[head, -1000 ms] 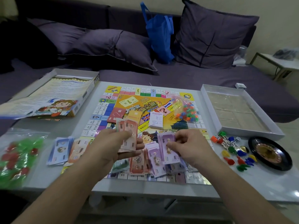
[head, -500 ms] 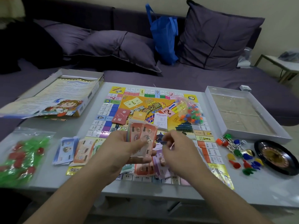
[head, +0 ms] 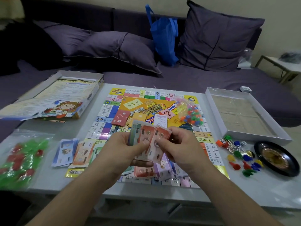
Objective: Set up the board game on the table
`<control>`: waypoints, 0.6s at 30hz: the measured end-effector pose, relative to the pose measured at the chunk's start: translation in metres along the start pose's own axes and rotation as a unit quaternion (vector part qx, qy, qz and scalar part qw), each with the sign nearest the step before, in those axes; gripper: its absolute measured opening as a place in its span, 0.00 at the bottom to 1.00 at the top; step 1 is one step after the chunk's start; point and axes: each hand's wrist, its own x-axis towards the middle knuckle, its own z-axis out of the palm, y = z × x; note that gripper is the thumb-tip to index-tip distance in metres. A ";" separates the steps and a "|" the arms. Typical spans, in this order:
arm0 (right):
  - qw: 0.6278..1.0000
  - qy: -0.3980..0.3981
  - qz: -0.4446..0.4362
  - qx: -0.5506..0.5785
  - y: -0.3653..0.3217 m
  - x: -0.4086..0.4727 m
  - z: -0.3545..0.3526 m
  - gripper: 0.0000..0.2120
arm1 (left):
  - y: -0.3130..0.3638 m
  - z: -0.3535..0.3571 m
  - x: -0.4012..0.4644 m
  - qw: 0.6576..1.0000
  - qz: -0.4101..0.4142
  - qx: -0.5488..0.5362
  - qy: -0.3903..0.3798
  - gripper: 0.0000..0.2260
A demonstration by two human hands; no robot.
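Observation:
The colourful game board [head: 114,111] lies open in the middle of the table. Above its near edge my left hand [head: 128,149] grips a fanned bundle of red play-money notes [head: 149,136]. My right hand [head: 182,147] pinches the right side of the same bundle. More notes [head: 161,170] lie loose on the board under my hands, partly hidden. Two sorted stacks of notes [head: 73,152] sit left of the board. Red and orange card decks [head: 122,119] and a bag of small coloured pieces [head: 190,113] rest on the board's centre.
The box lid with a rules sheet [head: 53,98] is at the far left, the white box tray [head: 244,115] at the right. A bag of green and red houses [head: 19,157] lies near left. Coloured pawns [head: 239,157], dice and a black roulette wheel [head: 276,159] sit near right. Sofa behind.
My right hand left the purple note on the board and came up to the red notes in my left hand; both hands now hold the bundle together.

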 end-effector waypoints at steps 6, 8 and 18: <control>1.000 -0.005 0.007 0.010 -0.002 0.000 0.000 0.02 | 0.004 0.001 -0.003 1.000 -0.013 0.007 0.020 0.05; 1.000 0.006 0.018 0.014 -0.001 0.003 0.000 0.03 | 0.005 -0.004 0.001 0.999 -0.032 -0.014 0.039 0.08; 0.973 -0.022 0.080 -0.214 0.006 0.011 0.028 0.13 | 0.006 -0.036 0.008 0.984 -0.076 -0.104 0.124 0.08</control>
